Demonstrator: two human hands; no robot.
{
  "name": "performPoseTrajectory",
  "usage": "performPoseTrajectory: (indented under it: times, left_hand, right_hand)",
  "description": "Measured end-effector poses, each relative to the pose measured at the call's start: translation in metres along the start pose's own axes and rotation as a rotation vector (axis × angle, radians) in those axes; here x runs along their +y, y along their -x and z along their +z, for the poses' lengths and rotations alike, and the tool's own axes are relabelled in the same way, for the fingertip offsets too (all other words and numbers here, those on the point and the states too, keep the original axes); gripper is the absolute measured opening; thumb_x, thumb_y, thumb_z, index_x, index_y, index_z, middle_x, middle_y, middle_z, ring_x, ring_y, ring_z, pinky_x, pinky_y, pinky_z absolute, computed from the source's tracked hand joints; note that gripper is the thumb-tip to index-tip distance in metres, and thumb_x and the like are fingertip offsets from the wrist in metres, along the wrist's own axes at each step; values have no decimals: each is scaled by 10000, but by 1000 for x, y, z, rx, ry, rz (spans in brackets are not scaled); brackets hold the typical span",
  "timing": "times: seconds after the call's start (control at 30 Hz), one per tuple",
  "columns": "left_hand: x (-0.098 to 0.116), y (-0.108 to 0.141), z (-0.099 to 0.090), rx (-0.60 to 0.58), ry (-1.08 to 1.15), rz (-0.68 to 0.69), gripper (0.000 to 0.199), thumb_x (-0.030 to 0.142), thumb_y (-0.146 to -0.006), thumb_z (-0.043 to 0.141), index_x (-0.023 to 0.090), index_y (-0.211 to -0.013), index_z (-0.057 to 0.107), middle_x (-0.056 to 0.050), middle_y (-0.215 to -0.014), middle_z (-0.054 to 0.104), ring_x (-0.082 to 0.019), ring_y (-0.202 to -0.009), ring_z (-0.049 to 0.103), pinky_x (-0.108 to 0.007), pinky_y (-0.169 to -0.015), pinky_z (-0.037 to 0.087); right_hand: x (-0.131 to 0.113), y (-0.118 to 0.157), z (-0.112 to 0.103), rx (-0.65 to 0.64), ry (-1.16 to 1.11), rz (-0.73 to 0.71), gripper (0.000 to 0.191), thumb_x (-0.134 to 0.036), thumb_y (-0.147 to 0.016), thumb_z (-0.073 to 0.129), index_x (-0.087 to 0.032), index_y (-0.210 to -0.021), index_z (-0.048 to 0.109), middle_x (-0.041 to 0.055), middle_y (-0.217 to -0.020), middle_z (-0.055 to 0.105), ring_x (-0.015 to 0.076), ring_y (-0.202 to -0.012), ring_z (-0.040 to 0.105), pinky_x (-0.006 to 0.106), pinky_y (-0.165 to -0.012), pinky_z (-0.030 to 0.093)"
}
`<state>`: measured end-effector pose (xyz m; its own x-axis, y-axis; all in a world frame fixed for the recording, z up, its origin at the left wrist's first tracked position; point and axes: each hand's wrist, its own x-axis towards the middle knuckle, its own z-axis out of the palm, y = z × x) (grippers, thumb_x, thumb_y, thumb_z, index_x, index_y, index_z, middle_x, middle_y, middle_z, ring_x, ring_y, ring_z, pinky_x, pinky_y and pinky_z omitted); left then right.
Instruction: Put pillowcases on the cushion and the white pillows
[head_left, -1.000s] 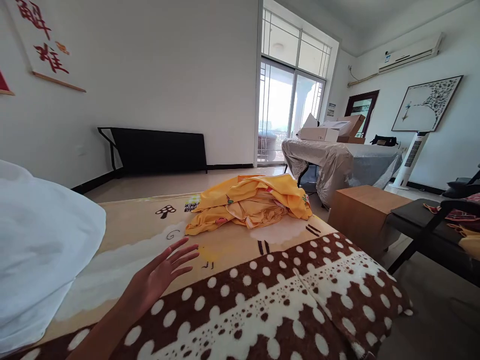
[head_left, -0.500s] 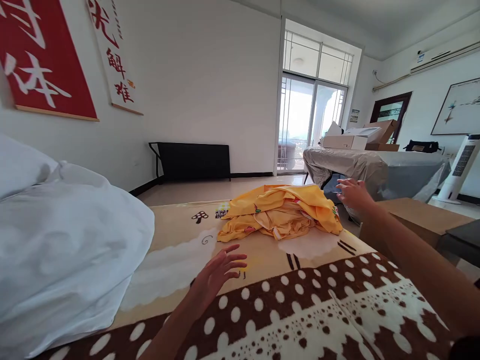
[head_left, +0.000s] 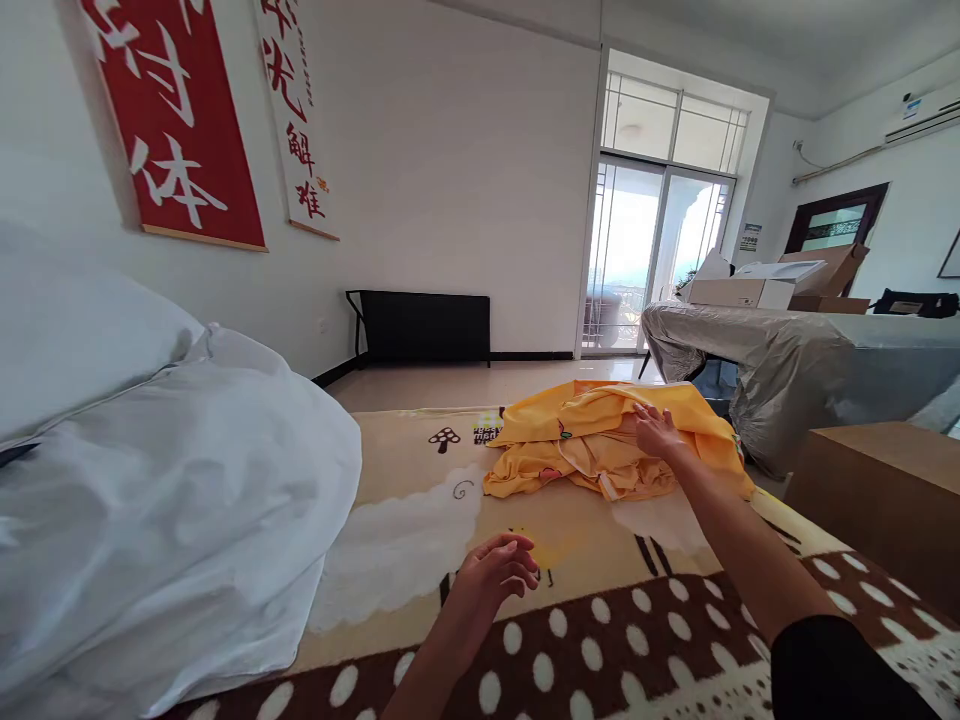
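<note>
A crumpled yellow-orange cloth [head_left: 540, 412] lies in a loose heap on the patterned blanket [head_left: 397, 560], near its far edge. My right hand [head_left: 656, 432] is at the front of the heap, fingers apart and over the cloth; whether the fingertips touch it is hard to tell. Nearer to me, my left hand [head_left: 499, 572] hovers over the blanket in front of the heap, fingers loosely curved and apart, with nothing in it.
Large white bedding [head_left: 225, 500] is piled at the left. A cardboard box [head_left: 877, 500] stands at the right, beside the blanket. Behind it is a plastic-covered table [head_left: 787, 350] with boxes on top. A black folded panel [head_left: 427, 327] leans by the far wall.
My right hand has moved left from beyond the heap's right side to the cloth. My left hand's fingers are more curved. The view has turned left.
</note>
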<state>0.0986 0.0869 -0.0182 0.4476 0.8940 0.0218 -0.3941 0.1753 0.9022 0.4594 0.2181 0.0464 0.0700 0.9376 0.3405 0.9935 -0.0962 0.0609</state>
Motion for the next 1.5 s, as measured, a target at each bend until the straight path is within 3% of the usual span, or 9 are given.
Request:
performPoseTrajectory:
  times: [0.23,0.43,0.57,0.8,0.97,1.13,1.2,1.37,1.5]
  left_hand:
    - [12,10,0,1,60,30,188,312,-728,670,143,-812,662,-44,-710,623,-158,-630,590,-253,-565,378]
    - [21,22,11,-90,86,24,259,376,-773,632,135,-857,678,-78,-781,653,-183,-686,604,-270,-603,390]
    - [22,23,15,-148,195,6,414,502,-819,572,141,-986,689,-136,-1061,671,-225,-886,620,-296,-687,434]
    - [10,18,14,41,274,-22,361,457,-785,656,120,-910,681,-131,-974,702,-265,-984,636,-323,-809,498]
    - [0,9,11,299,234,21,122,217,-832,620,124,-908,642,-107,-928,715,-219,-888,678,-307,-804,529]
    - [14,6,7,480,205,61,168,165,-884,545,142,-1042,597,-76,-907,721,-202,-880,688,-292,-766,558]
    - [24,9,7,532,203,65,166,163,-885,543,139,-1038,603,-68,-886,720,-203,-854,693,-288,-743,569]
    - [54,21,9,539,192,131,153,155,-902,494,145,-996,614,-34,-821,714,-172,-754,694,-212,-580,555]
    - [83,33,-8,596,188,155,174,151,-927,431,169,-995,590,30,-719,688,-105,-586,650,-154,-454,487]
  right_hand:
    - [-13,-1,-62,117,-220,-1,586,-147,-821,484,-158,-1402,418,150,-1449,402,300,-1308,375,475,-1040,311]
    - [-83,41,-123,326,-399,-152,628,-195,-801,418,-158,-1426,377,96,-1485,355,249,-1343,326,420,-1065,311]
    - [-156,122,-116,423,-620,-402,493,-205,-815,442,-201,-1302,516,83,-1369,492,242,-1272,407,436,-1070,310]
    - [-229,217,-61,24,-808,-550,421,-144,-779,540,-186,-1195,585,96,-1253,568,255,-1154,481,406,-1012,388]
    - [-213,208,-41,-122,-953,-616,257,-183,-797,573,-210,-1029,679,53,-1068,664,221,-1031,570,362,-958,408]
    - [-173,177,-7,-742,-1342,-536,468,-560,-851,517,-146,-758,715,40,-701,673,151,-644,592,265,-628,460]
    - [-156,163,14,-819,-1465,-429,532,-636,-805,536,-136,-723,697,57,-689,672,154,-610,595,265,-581,454]
    - [-112,133,52,-354,-1753,-143,498,-633,-770,534,-191,-967,650,120,-1020,675,238,-928,625,371,-769,491]
    - [-68,118,48,56,-1902,-7,518,-595,-776,441,-240,-1113,611,116,-1235,603,288,-1142,536,438,-873,464]
